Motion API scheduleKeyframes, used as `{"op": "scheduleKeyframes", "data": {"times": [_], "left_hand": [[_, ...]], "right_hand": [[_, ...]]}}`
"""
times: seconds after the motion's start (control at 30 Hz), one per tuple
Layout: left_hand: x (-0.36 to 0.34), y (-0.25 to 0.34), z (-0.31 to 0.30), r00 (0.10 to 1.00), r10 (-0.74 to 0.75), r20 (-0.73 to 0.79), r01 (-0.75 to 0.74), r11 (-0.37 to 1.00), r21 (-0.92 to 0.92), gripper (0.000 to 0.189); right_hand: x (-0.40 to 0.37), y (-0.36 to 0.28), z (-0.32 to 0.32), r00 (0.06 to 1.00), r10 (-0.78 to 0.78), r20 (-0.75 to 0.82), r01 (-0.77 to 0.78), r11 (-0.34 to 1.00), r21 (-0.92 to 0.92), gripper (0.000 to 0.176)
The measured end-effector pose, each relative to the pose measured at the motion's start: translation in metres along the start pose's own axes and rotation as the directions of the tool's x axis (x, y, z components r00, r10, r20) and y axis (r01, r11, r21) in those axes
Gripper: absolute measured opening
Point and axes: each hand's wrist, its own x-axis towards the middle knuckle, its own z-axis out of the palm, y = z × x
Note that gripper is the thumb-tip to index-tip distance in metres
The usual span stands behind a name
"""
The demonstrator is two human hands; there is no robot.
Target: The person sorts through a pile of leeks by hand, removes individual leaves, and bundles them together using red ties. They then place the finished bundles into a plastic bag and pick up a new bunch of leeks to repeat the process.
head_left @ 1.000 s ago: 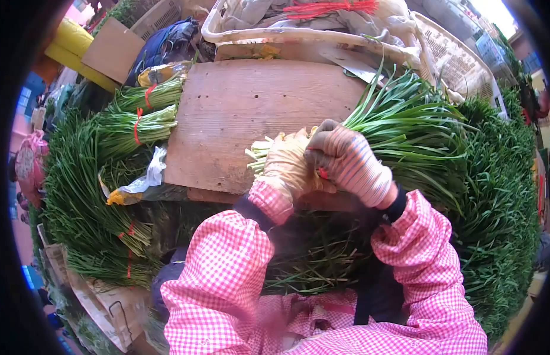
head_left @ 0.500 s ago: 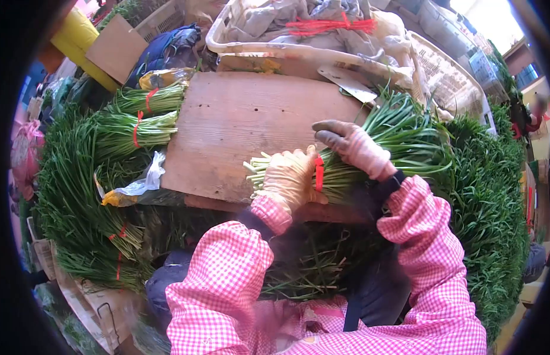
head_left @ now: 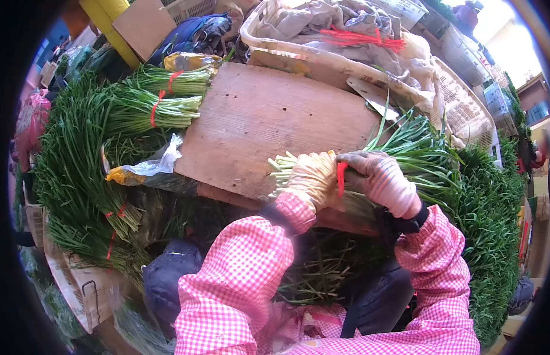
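A bunch of long green chives (head_left: 426,142) lies across the right part of a wooden board (head_left: 269,124), its pale stem ends pointing left. My left hand (head_left: 313,179), in a yellowish glove, is wrapped round the stems near the cut ends. A red tie (head_left: 340,179) goes round the bunch just right of that hand. My right hand (head_left: 381,177), in a stained glove, has its thumb and fingers closed at the red tie, fingertips touching my left hand's side. The fingertips partly hide the tie's upper end. Beyond the bunch, a flat metal blade (head_left: 372,99) rests on the board's far right corner.
Tied bunches (head_left: 174,112) lie left of the board, near a plastic bag (head_left: 159,160). Behind it, a white crate (head_left: 249,32) holds cloth and red ties (head_left: 364,39). Loose greens (head_left: 494,236) are heaped on the right. A metal hook (head_left: 90,288) sits lower left.
My right hand has come down from above the leaves to the red tie and closed there. My left hand keeps its grip on the stems. The whole view has shifted slightly.
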Motion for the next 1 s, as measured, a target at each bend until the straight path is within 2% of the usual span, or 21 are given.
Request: {"op": "scheduleKeyframes", "data": {"times": [0.07,0.17,0.2,0.3,0.33,0.43,0.47,0.5,0.57,0.6,0.67,0.7,0.77,0.83,0.87,0.97,1.0], "left_hand": [[0.0,0.001,-0.002,1.0,-0.009,0.005,0.009,1.0,-0.009,0.091],[0.002,-0.004,0.008,0.999,-0.021,-0.032,0.02,0.999,-0.031,0.091],[0.001,-0.003,0.005,1.0,-0.009,-0.023,0.008,0.999,-0.04,0.092],[0.001,-0.003,0.004,0.998,-0.001,-0.062,-0.003,0.998,-0.056,0.092],[0.001,-0.002,0.002,0.999,0.005,-0.047,-0.006,1.0,-0.025,0.093],[0.0,-0.002,0.0,0.999,0.012,-0.033,-0.013,1.0,-0.015,0.094],[0.001,-0.003,-0.002,1.0,0.006,0.011,-0.005,0.997,-0.074,0.1],[0.001,-0.002,-0.003,1.0,0.008,0.012,-0.007,0.998,-0.062,0.102],[-0.002,-0.001,-0.004,1.0,0.007,0.006,-0.007,0.999,-0.041,0.106],[-0.002,0.0,-0.006,0.999,-0.007,0.039,0.008,0.999,-0.031,0.111],[-0.004,-0.001,0.002,0.995,0.04,-0.087,-0.038,0.999,0.021,0.111],[-0.005,0.0,0.004,0.987,0.068,-0.144,-0.062,0.997,0.049,0.11],[-0.004,0.001,0.003,0.996,0.056,-0.063,-0.055,0.998,0.015,0.102],[0.0,-0.003,-0.004,0.997,0.053,0.052,-0.051,0.998,-0.048,0.097],[-0.001,-0.005,-0.004,0.998,0.055,0.044,-0.05,0.993,-0.111,0.098],[0.0,-0.006,0.0,0.999,0.034,-0.017,-0.036,0.992,-0.12,0.094],[0.001,-0.004,-0.003,0.999,0.006,0.037,-0.002,0.994,-0.112,0.094]], "right_hand": [[0.006,0.004,0.006,1.0,0.001,0.01,-0.001,0.997,-0.074,0.028],[0.006,0.007,0.013,0.999,-0.005,-0.052,0.008,0.999,0.04,0.025],[0.004,0.01,0.019,0.994,0.066,-0.085,-0.034,0.943,0.331,0.022],[-0.001,0.011,0.026,0.966,0.241,-0.095,-0.135,0.782,0.608,0.021],[-0.001,0.013,0.026,0.967,0.247,-0.061,-0.134,0.698,0.704,0.017],[0.01,0.013,0.021,0.92,0.381,0.096,-0.321,0.587,0.743,0.016],[0.012,0.012,0.009,0.801,0.512,0.311,-0.535,0.378,0.755,0.016],[0.017,0.016,0.003,0.824,0.482,0.299,-0.551,0.556,0.622,0.016],[0.02,0.009,0.001,0.867,0.463,0.184,-0.479,0.674,0.562,0.017],[0.023,0.012,-0.001,0.873,0.456,0.176,-0.47,0.685,0.556,0.018],[0.034,0.027,0.001,0.883,0.441,0.163,-0.452,0.703,0.549,0.019],[0.045,0.028,0.005,0.918,0.392,0.054,-0.336,0.699,0.632,0.019],[0.051,0.023,0.002,0.887,0.432,0.161,-0.439,0.686,0.579,0.015],[0.047,0.003,0.011,0.954,0.3,0.012,-0.285,0.892,0.35,0.014],[0.043,0.0,0.012,0.983,0.159,-0.094,-0.132,0.962,0.241,0.009],[0.027,0.001,0.018,0.977,0.181,-0.113,-0.138,0.939,0.314,0.006],[0.024,-0.005,0.019,0.968,0.207,-0.139,-0.147,0.924,0.353,0.004]]}}
